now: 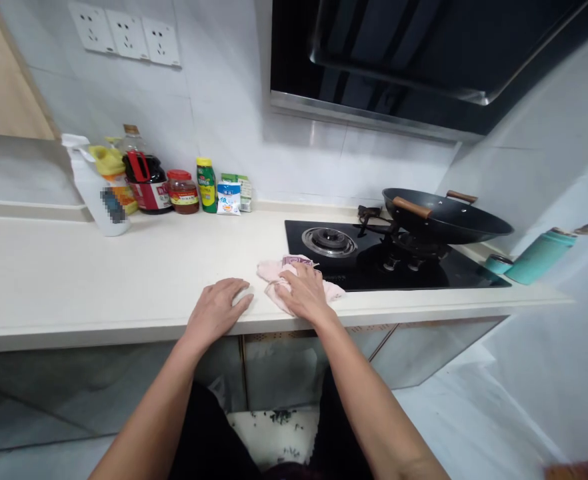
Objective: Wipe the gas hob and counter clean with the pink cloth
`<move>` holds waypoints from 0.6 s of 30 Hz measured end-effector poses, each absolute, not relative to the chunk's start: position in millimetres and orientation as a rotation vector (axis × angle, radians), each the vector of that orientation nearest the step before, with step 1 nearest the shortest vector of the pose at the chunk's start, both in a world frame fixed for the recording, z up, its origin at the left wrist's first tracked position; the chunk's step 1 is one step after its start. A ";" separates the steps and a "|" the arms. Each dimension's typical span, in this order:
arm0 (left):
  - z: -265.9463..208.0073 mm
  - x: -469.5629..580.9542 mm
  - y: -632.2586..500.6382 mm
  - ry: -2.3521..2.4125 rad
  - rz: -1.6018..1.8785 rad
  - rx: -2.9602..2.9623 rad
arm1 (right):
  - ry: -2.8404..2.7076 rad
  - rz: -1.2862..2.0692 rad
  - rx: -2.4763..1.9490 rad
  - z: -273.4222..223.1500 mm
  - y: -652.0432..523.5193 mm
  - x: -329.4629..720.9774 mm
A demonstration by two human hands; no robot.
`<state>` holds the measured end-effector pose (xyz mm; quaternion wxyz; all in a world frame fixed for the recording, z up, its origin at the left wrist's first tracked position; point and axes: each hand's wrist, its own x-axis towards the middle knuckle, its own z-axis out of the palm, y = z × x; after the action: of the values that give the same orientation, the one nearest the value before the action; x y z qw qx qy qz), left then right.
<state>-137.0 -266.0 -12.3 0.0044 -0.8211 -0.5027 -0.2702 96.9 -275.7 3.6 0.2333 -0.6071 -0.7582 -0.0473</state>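
A crumpled pink cloth (275,270) lies at the left front corner of the black gas stove (474,270), partly over its glass and partly on the white countertop (174,267). My right hand (304,291) presses down on it, fingers bent over its folds. To the left, my left hand (217,308) rests palm down near the counter's front edge. Its fingers are loosely apart, with nothing held. The left burner (329,241) stands bare just beyond the cloth. On the right burner sits a black wok (447,217) with wooden handles.
Along the wall stand a white spray bottle (99,190), a dark sauce bottle (147,177), a red-lidded jar (183,193), a green bottle (206,187) and a small white packet (229,199). A teal utensil holder (541,257) is at far right. Overhead hangs a range hood (399,60).
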 end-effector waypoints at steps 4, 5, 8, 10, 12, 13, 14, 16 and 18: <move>-14.0 -138.2 -264.1 -1.547 -0.874 -2.578 | -2.091 -0.085 -1.665 3.0 -276.9 97.1; -14.3 -138.6 -263.7 -1.541 -0.875 -2.582 | -2.088 -0.078 -1.667 3.1 -276.9 97.8; -15.2 -140.3 -262.7 -1.543 -0.866 -2.596 | -2.080 -0.068 -1.666 3.4 -278.0 99.2; -15.7 -141.7 -262.3 -1.555 -0.867 -2.603 | -2.089 -0.054 -1.654 3.8 -280.4 99.8; -15.9 -143.2 -261.6 -1.567 -0.879 -2.608 | -2.106 -0.033 -1.633 4.1 -283.2 100.7; -15.9 -144.0 -261.1 -1.569 -0.885 -2.613 | -2.114 -0.026 -1.619 4.2 -284.4 101.3; -15.9 -144.6 -260.6 -1.570 -0.891 -2.618 | -2.117 -0.022 -1.606 4.1 -285.2 101.9; -15.7 -145.8 -259.5 -1.574 -0.907 -2.624 | -2.118 -0.023 -1.582 3.8 -286.0 103.0; -15.6 -146.6 -258.8 -1.586 -0.928 -2.617 | -2.117 -0.029 -1.565 3.4 -286.2 103.8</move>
<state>-146.6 -258.8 -15.6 -0.0282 -0.8181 -0.4958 -0.2900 103.8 -286.2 3.4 0.2516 -0.5752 -0.7783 -0.0106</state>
